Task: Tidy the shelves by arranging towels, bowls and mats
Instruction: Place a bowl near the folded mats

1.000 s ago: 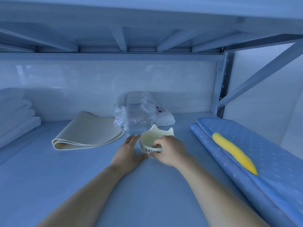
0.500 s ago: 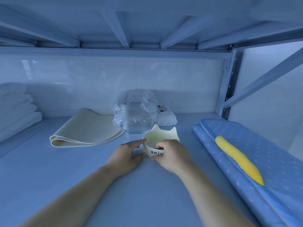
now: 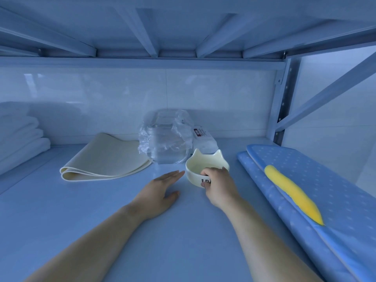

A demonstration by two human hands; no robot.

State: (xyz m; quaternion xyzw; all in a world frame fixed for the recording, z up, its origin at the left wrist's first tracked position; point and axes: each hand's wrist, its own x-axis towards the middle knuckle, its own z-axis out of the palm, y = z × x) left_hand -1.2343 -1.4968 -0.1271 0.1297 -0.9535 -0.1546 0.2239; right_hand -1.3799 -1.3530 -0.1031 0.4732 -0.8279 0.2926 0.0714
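Note:
A cream bowl with cat ears stands on the shelf board near its middle. My right hand grips its near rim, thumb inside and fingers over the black lettering. My left hand lies flat on the board just left of the bowl, fingers apart, fingertips a little short of it. A folded cream mat rests at the back left. Folded white towels are stacked at the far left. A blue dotted mat with a yellow stripe lies folded along the right side.
Directly behind the bowl sits a clear plastic bag holding glassware, with a white labelled packet beside it against the back wall. The upper shelf's beams hang low overhead. A metal upright and diagonal brace stand at the right rear.
My left hand has let go of the bowl's side and now lies flat beside it. My right hand keeps its grip and the bowl has shifted slightly right.

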